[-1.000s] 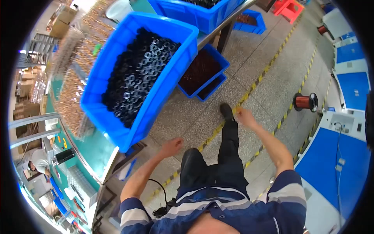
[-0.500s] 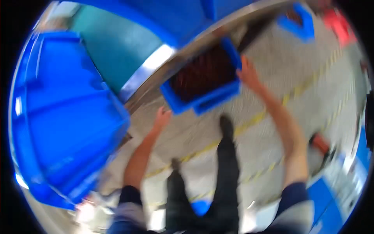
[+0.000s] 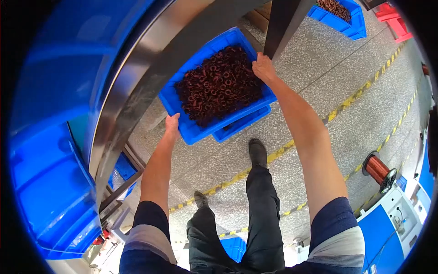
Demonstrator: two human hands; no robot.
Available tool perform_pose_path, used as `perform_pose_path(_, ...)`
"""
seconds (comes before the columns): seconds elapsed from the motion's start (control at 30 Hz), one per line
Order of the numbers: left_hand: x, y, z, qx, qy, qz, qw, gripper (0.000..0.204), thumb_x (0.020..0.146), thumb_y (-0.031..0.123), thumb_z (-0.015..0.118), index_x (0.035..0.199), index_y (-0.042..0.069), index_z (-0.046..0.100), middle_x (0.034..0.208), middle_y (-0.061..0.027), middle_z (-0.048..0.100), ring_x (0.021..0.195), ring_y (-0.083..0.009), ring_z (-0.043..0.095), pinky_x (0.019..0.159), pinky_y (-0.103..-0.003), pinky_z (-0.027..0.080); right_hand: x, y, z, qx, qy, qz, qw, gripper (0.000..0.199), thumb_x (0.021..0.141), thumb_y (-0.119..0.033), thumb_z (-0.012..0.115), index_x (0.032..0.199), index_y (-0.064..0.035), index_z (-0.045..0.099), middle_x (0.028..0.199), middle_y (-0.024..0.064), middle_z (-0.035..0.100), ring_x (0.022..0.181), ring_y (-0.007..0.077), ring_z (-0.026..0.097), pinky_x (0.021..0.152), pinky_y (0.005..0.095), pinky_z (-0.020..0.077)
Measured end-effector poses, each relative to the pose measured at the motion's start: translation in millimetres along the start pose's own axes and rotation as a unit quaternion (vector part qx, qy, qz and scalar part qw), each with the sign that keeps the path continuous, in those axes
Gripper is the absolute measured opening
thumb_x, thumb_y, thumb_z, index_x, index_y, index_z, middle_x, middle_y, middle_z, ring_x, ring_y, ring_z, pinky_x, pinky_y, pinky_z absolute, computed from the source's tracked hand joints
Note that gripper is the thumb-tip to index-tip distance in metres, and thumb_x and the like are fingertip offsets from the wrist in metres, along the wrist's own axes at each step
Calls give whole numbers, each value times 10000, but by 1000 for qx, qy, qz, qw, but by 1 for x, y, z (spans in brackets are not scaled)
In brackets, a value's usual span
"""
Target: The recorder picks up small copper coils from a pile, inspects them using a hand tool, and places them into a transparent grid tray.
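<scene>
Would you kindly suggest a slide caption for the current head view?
Left hand and right hand grip a blue bin of dark reddish rings.

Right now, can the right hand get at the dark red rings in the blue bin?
Probably yes: the right hand holds the rim of the blue bin, right beside the dark red rings, and nothing covers them. It would likely have to let go first.

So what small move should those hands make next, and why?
Perhaps ease the upper blue bin away from the dark post: the left hand and right hand hold its opposite ends, and the post looks close beside it.
</scene>
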State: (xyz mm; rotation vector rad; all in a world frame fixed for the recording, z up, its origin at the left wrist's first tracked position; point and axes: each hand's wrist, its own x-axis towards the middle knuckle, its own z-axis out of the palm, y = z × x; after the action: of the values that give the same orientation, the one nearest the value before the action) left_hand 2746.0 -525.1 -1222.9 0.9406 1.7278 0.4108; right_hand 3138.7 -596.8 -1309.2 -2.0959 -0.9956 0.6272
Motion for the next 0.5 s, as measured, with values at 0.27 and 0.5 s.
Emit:
perform_pose_path(0.27, -108, -23, -73, 64, -64, -3, 996, 460, 667, -12, 572, 1126, 8, 547, 1008, -132, 634, 881, -276, 607, 801, -421, 506, -147, 4, -68, 35, -109, 133, 984, 357, 728, -163, 530, 1026, 25, 586, 946, 287, 629, 952, 470, 582, 831, 514, 465)
perform_pose_path(0.5, -301, -79, -127, 106, -66, -229, 966, 360, 636, 45, 615, 990, 75, 558, 855, -115, 590, 793, -271, 591, 695, -482, 511, -302, -61, -208, 25, -258, 218, 941, 327, 681, -158, 523, 912, 48, 629, 887, 306, 632, 898, 459, 607, 794, 491, 481)
